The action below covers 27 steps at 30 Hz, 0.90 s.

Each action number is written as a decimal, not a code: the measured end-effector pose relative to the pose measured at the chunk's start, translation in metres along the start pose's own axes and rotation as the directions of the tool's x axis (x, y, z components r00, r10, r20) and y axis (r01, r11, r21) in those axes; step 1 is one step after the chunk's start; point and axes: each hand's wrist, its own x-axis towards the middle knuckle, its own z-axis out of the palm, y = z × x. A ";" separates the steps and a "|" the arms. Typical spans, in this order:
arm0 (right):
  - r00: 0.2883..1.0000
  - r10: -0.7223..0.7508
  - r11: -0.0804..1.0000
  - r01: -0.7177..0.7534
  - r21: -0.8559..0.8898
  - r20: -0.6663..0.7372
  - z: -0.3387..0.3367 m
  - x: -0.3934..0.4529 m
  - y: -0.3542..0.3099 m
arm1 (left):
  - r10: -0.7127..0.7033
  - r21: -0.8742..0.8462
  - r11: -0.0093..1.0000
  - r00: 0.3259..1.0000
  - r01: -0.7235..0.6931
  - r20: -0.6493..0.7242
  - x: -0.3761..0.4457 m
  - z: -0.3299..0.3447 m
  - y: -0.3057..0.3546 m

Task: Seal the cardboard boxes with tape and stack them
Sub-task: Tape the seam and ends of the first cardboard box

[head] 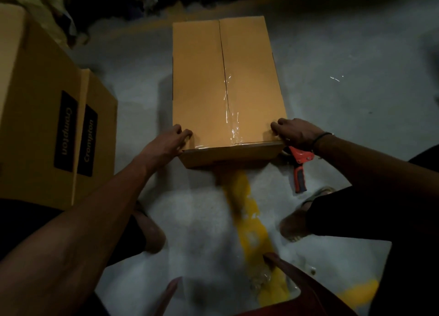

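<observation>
On the grey floor (344, 106) lie a taped cardboard box (225, 83), a red tape dispenser (299, 166) and two Crompton boxes (71, 135).

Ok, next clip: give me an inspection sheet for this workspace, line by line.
Surface: grey floor, with yellow paint marks.
Job's things: cardboard box flat on the floor, flaps closed; clear tape covers only the near part of the seam. Red tape dispenser lies beside its near right corner.
Clutter: two printed boxes at left.
Hands: left hand and right hand grip the box's near corners.
Cables: nothing seen.
Surroundings: dark, indistinct piles along the far edge; red object at bottom.
</observation>
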 end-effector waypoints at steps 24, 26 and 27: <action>0.984 0.175 0.974 -0.177 0.142 0.027 0.003 -0.006 -0.005 | -0.295 -0.343 0.910 0.945 0.234 -0.138 -0.031 0.021 0.011; 0.984 0.181 0.972 -0.179 0.149 0.005 0.007 -0.005 -0.005 | -0.287 -0.338 0.913 0.948 0.227 -0.139 -0.026 0.020 0.015; 0.982 0.191 0.970 -0.189 0.154 0.001 0.007 -0.004 -0.006 | -0.295 -0.341 0.910 0.945 0.235 -0.138 -0.023 0.019 0.017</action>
